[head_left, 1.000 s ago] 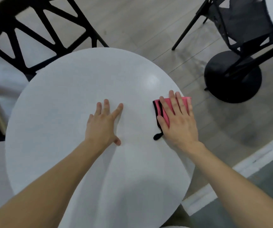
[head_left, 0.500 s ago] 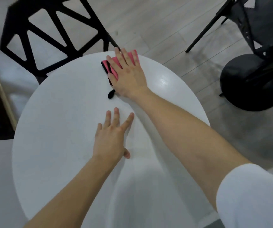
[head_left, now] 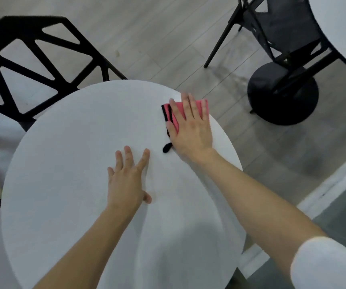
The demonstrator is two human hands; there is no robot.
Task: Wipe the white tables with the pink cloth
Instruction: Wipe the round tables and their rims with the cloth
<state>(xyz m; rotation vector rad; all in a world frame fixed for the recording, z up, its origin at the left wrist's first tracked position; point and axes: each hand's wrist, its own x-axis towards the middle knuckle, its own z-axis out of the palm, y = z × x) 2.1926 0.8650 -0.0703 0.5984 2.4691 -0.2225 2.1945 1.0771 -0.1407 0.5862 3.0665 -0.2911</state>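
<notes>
Standing on grey plank flooring (head_left: pixel 147 38) between black chairs (head_left: pixel 32 59), the round white table (head_left: pixel 63 163) bears the left hand (head_left: pixel 126 182), fingers flat, and the right hand (head_left: pixel 191 126), fingers straight, pressing the pink cloth (head_left: pixel 177 113).

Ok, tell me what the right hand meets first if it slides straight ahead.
Nothing, seemingly: the right hand on the pink cloth sits at the rim of the white table, only floor beyond.

Café-like seating area: round white tables (head_left: pixel 63 184), black cut-out chairs (head_left: pixel 22 26).

Black lattice chair (head_left: pixel 32 25) at left; second black chair (head_left: pixel 289 28) at upper right; grey plank floor (head_left: pixel 147 28) beneath
</notes>
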